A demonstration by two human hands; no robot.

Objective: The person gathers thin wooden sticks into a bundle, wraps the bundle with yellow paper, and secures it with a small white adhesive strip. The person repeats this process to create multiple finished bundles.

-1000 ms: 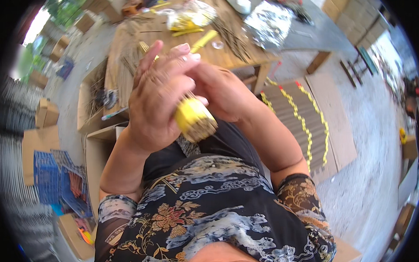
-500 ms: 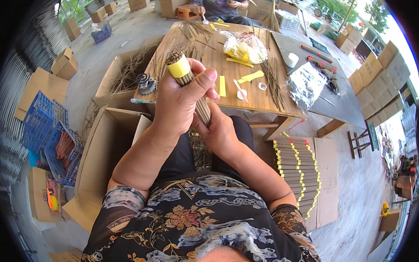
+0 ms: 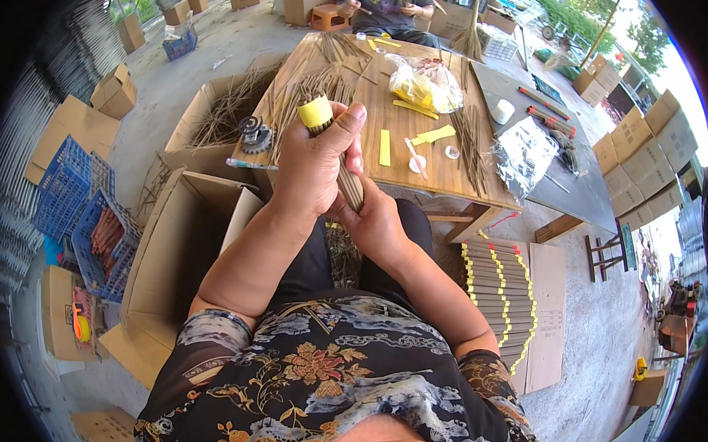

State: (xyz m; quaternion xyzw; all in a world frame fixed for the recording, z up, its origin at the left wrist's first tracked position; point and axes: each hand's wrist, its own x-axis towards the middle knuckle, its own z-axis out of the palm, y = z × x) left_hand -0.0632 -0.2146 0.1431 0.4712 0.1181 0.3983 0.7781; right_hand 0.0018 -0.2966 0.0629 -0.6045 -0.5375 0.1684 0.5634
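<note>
A bundle of thin brown sticks (image 3: 351, 188) is held up in front of my body, leaning with its upper end to the left. A yellow paper band (image 3: 314, 112) circles it just below the top. My left hand (image 3: 309, 164) is closed round the upper part under the band, thumb pointing up and right. Lower down, my right hand (image 3: 376, 224) wraps the bottom end, which its fingers partly hide. On the wooden table (image 3: 364, 168) beyond lie a yellow paper strip (image 3: 384, 147), crossed yellow strips (image 3: 434, 135) and a small white dish (image 3: 417, 165) with a flat stick across it.
Finished-looking banded bundles (image 3: 501, 294) lie in a row on cardboard at right. An open carton (image 3: 154, 255) stands at my left, near blue crates (image 3: 98, 261). Loose sticks, a plastic bag (image 3: 443, 97) and a metal gear-like part (image 3: 255, 136) occupy the table. A person (image 3: 386, 13) sits across.
My hands and the bundle keep the same grip and have barely moved. The view has shifted slightly. Across the table, the other person's hand has lifted from the tabletop.
</note>
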